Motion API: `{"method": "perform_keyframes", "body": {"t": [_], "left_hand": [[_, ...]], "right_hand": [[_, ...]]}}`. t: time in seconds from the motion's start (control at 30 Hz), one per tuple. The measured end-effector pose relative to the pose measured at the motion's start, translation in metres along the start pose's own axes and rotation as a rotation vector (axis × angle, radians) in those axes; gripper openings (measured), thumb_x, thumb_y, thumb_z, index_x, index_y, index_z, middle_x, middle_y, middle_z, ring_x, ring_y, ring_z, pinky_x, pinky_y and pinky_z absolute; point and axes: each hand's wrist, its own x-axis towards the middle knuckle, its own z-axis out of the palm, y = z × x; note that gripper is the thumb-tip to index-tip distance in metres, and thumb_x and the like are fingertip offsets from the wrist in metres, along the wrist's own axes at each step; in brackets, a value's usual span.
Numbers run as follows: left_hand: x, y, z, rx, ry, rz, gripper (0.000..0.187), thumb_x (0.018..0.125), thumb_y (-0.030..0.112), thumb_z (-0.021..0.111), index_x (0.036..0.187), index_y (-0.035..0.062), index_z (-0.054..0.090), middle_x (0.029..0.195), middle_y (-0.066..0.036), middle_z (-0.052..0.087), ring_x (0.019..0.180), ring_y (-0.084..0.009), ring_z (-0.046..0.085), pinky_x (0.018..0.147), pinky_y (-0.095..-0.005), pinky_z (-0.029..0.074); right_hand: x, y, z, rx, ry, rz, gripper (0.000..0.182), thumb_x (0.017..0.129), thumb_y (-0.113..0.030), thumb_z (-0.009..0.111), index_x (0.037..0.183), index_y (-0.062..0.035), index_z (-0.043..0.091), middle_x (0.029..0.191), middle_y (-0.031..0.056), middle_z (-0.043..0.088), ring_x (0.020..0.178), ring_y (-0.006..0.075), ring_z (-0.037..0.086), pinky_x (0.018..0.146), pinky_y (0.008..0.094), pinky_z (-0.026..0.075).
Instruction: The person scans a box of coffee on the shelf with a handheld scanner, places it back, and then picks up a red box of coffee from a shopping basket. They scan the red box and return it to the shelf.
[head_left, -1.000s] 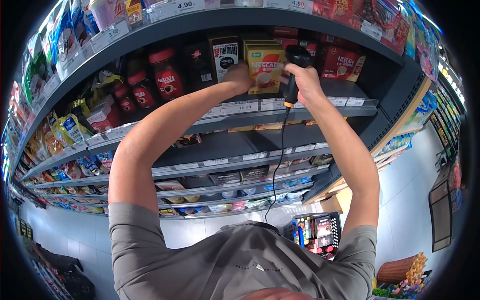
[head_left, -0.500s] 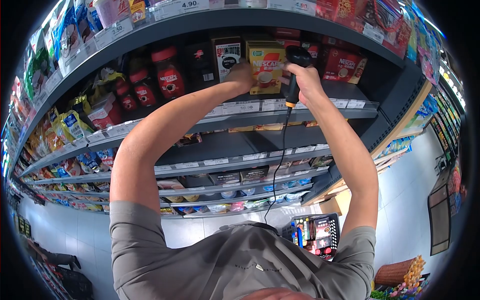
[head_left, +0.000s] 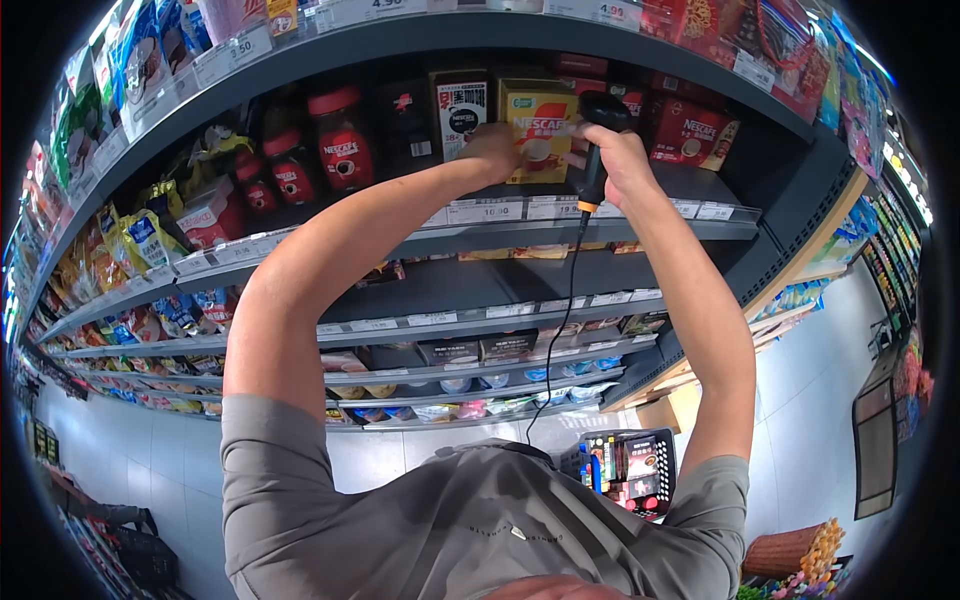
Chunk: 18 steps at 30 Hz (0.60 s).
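A yellow Nescafé coffee box [head_left: 538, 120] stands upright on the upper shelf, facing me. My left hand [head_left: 490, 152] grips its left edge, with the fingertips partly hidden. My right hand [head_left: 618, 160] is closed around a black handheld barcode scanner [head_left: 604, 112], whose coiled-looking cord [head_left: 570, 300] runs down toward my waist. Some fingers of that hand reach the box's right edge. Left of the yellow box is a white and black coffee box [head_left: 459, 105], partly behind my left hand. A red Nescafé box [head_left: 692, 130] sits to the right.
Red-capped coffee jars [head_left: 342, 140] stand farther left. Price labels line the shelf edge [head_left: 485, 212]. Lower shelves hold more packets and boxes. A basket of packages [head_left: 630, 470] stands below near my right side. Another shelf edge [head_left: 440, 38] hangs above my hands.
The view has shifted slightly, so the shelf goods appear a little lower and farther right. Both hands keep nearly the same places at the yellow box and the scanner.
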Motion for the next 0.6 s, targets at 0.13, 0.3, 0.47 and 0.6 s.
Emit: {"method": "perform_keyframes", "body": {"t": [0.13, 0.3, 0.47, 0.6], "left_hand": [[0.0025, -0.0035, 0.0041, 0.008, 0.033, 0.028, 0.045, 0.080, 0.033, 0.070, 0.099, -0.0078, 0.066, 0.096, -0.025, 0.068, 0.095, -0.0329, 0.067, 0.083, -0.0378, 0.054], [0.0024, -0.0028, 0.0042, -0.031, 0.030, 0.018, 0.037, 0.081, 0.025, 0.067, 0.094, -0.0089, 0.066, 0.082, -0.022, 0.069, 0.079, -0.0301, 0.071, 0.074, -0.0355, 0.056], [0.0028, -0.0018, 0.0029, -0.053, 0.037, 0.017, 0.035, 0.082, 0.023, 0.066, 0.093, -0.0103, 0.066, 0.077, -0.021, 0.069, 0.072, -0.0265, 0.071, 0.070, -0.0339, 0.057], [0.0065, -0.0057, 0.0054, -0.052, 0.026, 0.046, 0.039, 0.081, 0.026, 0.068, 0.094, -0.0105, 0.066, 0.078, -0.020, 0.070, 0.070, -0.0251, 0.071, 0.069, -0.0335, 0.057]], "right_hand": [[0.0008, -0.0017, 0.0031, 0.019, -0.004, -0.027, 0.016, 0.082, -0.003, 0.061, 0.098, -0.0009, 0.062, 0.094, 0.0075, 0.061, 0.088, 0.0175, 0.059, 0.076, 0.0375, 0.058], [0.0031, -0.0010, 0.0002, 0.005, -0.019, -0.019, 0.021, 0.083, -0.003, 0.062, 0.103, 0.0013, 0.060, 0.097, 0.0099, 0.062, 0.093, 0.0199, 0.061, 0.078, 0.0370, 0.058], [0.0005, -0.0033, 0.0024, 0.003, -0.015, -0.018, 0.019, 0.084, -0.004, 0.061, 0.103, 0.0007, 0.060, 0.098, 0.0104, 0.063, 0.093, 0.0203, 0.062, 0.078, 0.0370, 0.057], [0.0013, -0.0032, 0.0028, 0.047, -0.012, -0.023, 0.014, 0.081, -0.002, 0.063, 0.095, 0.0001, 0.063, 0.090, 0.0065, 0.059, 0.081, 0.0153, 0.057, 0.076, 0.0387, 0.059]]}}
